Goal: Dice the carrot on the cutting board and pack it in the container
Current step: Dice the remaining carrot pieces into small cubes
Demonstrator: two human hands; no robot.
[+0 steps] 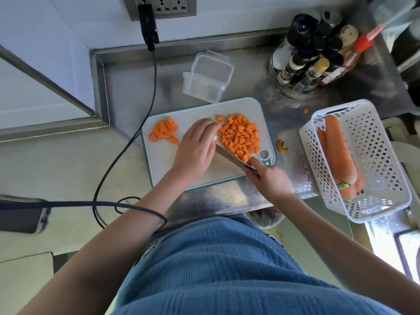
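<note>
A white cutting board (163, 160) with a teal rim lies on the steel counter. A heap of diced carrot (241, 135) covers its right half. Several carrot slices (164, 131) lie at its left end. My right hand (270, 178) grips the handle of a knife (229, 156), whose blade lies at the near edge of the heap. My left hand (197, 148) rests over the blade's far end with its fingers reaching the left side of the dice; what the fingertips touch is blurred. An empty clear plastic container (208, 77) stands just behind the board.
A white perforated basket (372, 155) with whole carrots (338, 151) stands tilted at the right. A carrot top (282, 146) lies beside the board. Sauce bottles (316, 55) crowd the back right. A black cable (127, 137) trails down the left of the board. A phone (22, 217) lies far left.
</note>
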